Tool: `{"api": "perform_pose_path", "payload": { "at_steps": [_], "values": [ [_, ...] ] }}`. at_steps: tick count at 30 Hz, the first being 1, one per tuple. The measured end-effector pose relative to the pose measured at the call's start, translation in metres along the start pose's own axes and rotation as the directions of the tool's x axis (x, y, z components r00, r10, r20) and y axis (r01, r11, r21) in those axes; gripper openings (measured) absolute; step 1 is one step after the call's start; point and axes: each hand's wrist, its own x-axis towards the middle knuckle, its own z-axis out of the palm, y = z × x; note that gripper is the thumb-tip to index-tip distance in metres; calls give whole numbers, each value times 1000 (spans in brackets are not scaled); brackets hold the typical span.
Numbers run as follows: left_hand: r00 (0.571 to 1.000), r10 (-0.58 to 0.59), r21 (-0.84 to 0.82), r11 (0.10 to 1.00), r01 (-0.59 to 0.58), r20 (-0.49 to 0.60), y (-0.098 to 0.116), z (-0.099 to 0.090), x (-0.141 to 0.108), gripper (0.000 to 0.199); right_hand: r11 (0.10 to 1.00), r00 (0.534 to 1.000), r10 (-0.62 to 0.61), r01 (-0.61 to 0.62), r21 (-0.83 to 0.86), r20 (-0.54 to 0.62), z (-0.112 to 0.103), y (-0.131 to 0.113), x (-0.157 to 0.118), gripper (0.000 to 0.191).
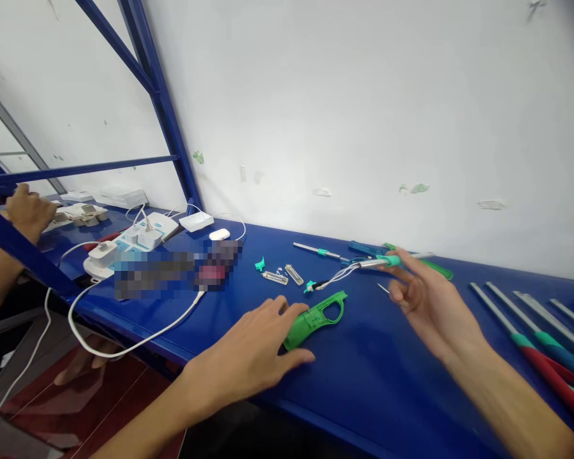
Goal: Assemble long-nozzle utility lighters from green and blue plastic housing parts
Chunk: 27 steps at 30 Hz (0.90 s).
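Note:
A green plastic lighter casing (310, 323), with a finger loop at its far end, lies between the thumb and fingers of my left hand (256, 341). The fingers rest along its upper edge; the thumb stretches out below it, and its near end is partly hidden. Raised above the table, my right hand (418, 306) pinches a metal lighter tube (366, 264) by its teal collar (391, 261). White wires (337, 278) run from the tube to a small teal part (310, 287). A thin metal pin (382, 289) shows by the right fingers. Two clear fuel cells (294, 275) lie nearby.
Several long lighters (530, 344) lie at the right, and another metal tube (316, 250) lies behind. A power strip (138, 239), white cable (138, 347) and pixelated items (215, 274) occupy the left. A blue frame (169, 115) stands there; beyond it is another person's hand (31, 210).

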Motion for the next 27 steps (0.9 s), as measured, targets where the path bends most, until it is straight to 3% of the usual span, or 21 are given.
{"api": "perform_pose_path", "payload": {
  "at_steps": [2,4,6,9,11,15,21,27],
  "values": [
    [995,39,-84,996,-32,87,9,-2,-9,63,1000,1000,3,-3,16,4,-1,-2,1,44],
    [986,112,-135,986,-95,125,16,-5,-12,50,1000,1000,16,-16,17,21,0,-1,1,44],
    [982,172,-133,978,-161,77,17,-6,-9,34,1000,999,28,-29,13,38,1,1,0,43],
    [976,193,-3,981,-194,-105,9,-3,4,25,999,998,29,-30,16,50,3,3,-1,41],
    [964,219,67,975,-211,-150,4,2,11,25,1000,998,21,-23,21,52,3,3,-1,42],
    [946,312,97,948,-303,-88,8,15,13,28,1000,999,12,-13,25,49,2,0,0,45],
    [917,398,-48,917,-396,34,27,24,2,47,1000,999,23,-24,20,48,0,-1,1,46],
    [916,362,24,931,-364,-174,6,15,14,28,997,1000,-16,17,72,-11,1,-2,1,48]
  ]
}}
